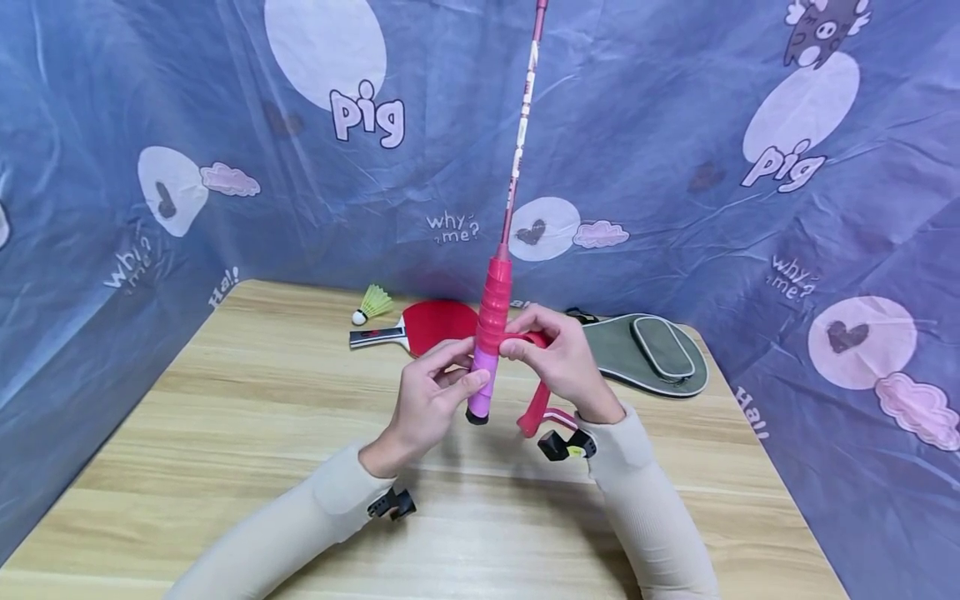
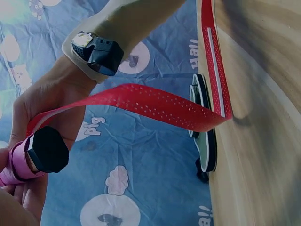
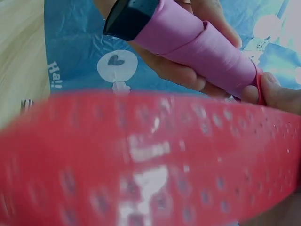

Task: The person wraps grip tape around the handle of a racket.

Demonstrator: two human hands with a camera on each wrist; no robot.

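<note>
A badminton racket stands nearly upright over the table, its pink shaft (image 1: 521,137) rising out of the head view. Red grip tape covers the upper handle (image 1: 493,300); below it a purple layer (image 1: 483,387) shows, down to the black butt cap (image 2: 49,149). My left hand (image 1: 427,404) holds the purple part between thumb and fingers. With thumb and fingers, my right hand (image 1: 558,358) pinches the red tape right at the handle, where red meets purple. From there the loose perforated tape (image 2: 155,108) hangs to the table, and it fills much of the right wrist view.
Behind the hands lie a yellow shuttlecock (image 1: 374,303), a red table tennis bat (image 1: 435,325) and a green bat case (image 1: 622,354) at the right. A blue printed cloth (image 1: 442,150) hangs around the wooden table (image 1: 247,417). Each wrist carries a small camera.
</note>
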